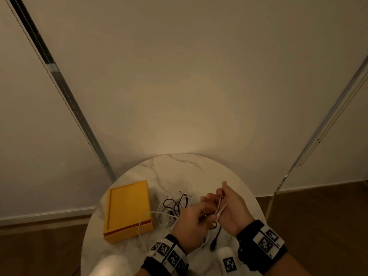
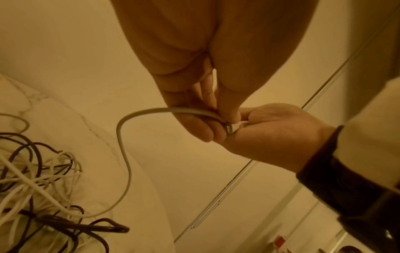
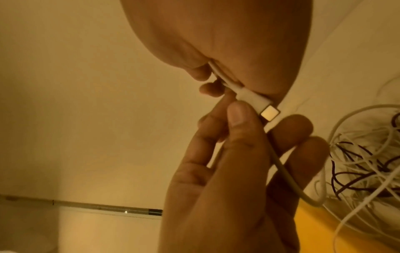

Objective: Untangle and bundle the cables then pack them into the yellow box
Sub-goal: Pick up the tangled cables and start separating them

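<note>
- While most of the cables (image 1: 175, 208) lie in a messy black and white pile on the round table (image 1: 179, 168), the job looks to me like it has only just begun.
- One white cable (image 2: 123, 154) is up in the air, pulled partly out of the pile.
- Its plug (image 3: 259, 102) sits between both hands.
- Fingers of the left hand (image 1: 191, 222) curl round the white cable, with the thumb pressing near the plug.
- Fingers of the right hand (image 1: 231, 208) pinch the same cable just above, so the two hands touch.
- Beside the pile, on its left, sits the yellow box (image 1: 128, 211).
- It looks shut to me, and I can see no cable inside it or on its top.
- No cable looks rolled into a neat bundle yet.
- So I think what is left is: free each cable, roll each one up, open the box and put them all in.
- Some parts are hard to see.
- I cannot count the cables, because they cross over each other too much.
- A black plug (image 1: 212, 246) hangs near the left wrist, but I cannot tell which cable it belongs to.
- A white thing with a black and white square (image 1: 228, 261) sits at the near edge of the table, cut off at the bottom.
- Low, warm light makes small parts blurry.
</note>
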